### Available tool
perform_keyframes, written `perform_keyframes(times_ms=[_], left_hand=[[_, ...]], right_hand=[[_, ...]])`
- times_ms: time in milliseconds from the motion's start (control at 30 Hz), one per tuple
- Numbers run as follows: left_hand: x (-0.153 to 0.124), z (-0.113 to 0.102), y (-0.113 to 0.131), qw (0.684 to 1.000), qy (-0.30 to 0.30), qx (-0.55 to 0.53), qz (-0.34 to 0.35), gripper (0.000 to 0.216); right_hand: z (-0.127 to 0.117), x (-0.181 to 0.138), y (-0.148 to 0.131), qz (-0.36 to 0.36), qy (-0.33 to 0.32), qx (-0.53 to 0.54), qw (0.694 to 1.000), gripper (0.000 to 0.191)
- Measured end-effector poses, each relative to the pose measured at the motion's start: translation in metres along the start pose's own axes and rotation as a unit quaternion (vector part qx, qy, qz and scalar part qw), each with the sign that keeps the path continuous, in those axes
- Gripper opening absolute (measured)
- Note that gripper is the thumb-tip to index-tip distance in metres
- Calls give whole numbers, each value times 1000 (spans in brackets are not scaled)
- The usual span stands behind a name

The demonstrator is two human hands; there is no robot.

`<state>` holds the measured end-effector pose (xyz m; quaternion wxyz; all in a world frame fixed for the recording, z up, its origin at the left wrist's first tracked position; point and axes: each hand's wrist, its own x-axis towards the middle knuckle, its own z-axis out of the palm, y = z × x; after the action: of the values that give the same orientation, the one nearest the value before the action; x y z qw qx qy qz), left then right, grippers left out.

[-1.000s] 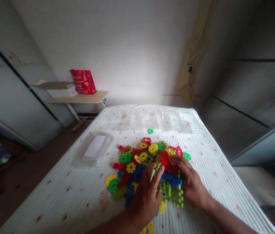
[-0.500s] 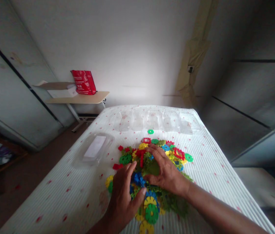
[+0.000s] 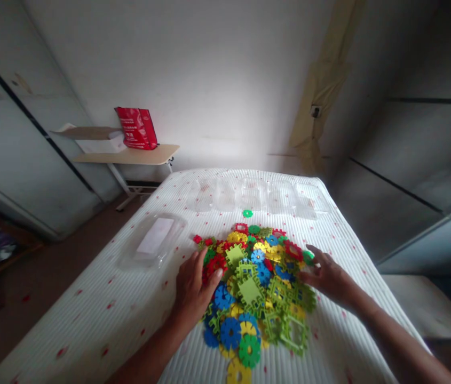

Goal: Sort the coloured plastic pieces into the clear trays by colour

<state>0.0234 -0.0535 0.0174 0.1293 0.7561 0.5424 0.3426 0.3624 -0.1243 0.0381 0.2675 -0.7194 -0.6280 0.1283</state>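
Observation:
A pile of plastic interlocking pieces [image 3: 255, 282], round and square, in red, yellow, green and blue, lies on a white ribbed cloth with red specks [image 3: 101, 314]. My left hand [image 3: 193, 285] rests flat against the pile's left edge, fingers stretched forward. My right hand [image 3: 327, 274] touches the pile's right edge, fingers extended toward a green round piece [image 3: 308, 257]. Neither hand grips a piece. One green round piece [image 3: 247, 213] lies alone beyond the pile.
A clear plastic lid [image 3: 151, 246] lies left of the pile. A clear compartment tray [image 3: 255, 196] sits at the far end. Beyond the surface stand a small wooden table [image 3: 129, 156] with a red bag [image 3: 136, 128], and grey cabinets on both sides.
Both hands have moved off the top of the pile to its left and right edges. The pieces are spread out flatter and wider than before.

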Motion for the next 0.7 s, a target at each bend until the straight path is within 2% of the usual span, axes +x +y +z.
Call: perform_keyframes(times_ms=[200, 367, 567, 700], left_hand=[[8, 6, 23, 999, -20, -42, 3, 58], [9, 11, 41, 990, -46, -134, -28, 60], [13, 18, 58, 960, -71, -258, -87, 68], [14, 24, 65, 926, -98, -345, -119, 73]], right_hand=[[20, 7, -49, -31, -41, 59, 997, 62], [30, 10, -69, -44, -58, 92, 993, 58], [40, 14, -84, 0, -77, 150, 986, 65], [44, 19, -95, 37, -69, 221, 972, 66]])
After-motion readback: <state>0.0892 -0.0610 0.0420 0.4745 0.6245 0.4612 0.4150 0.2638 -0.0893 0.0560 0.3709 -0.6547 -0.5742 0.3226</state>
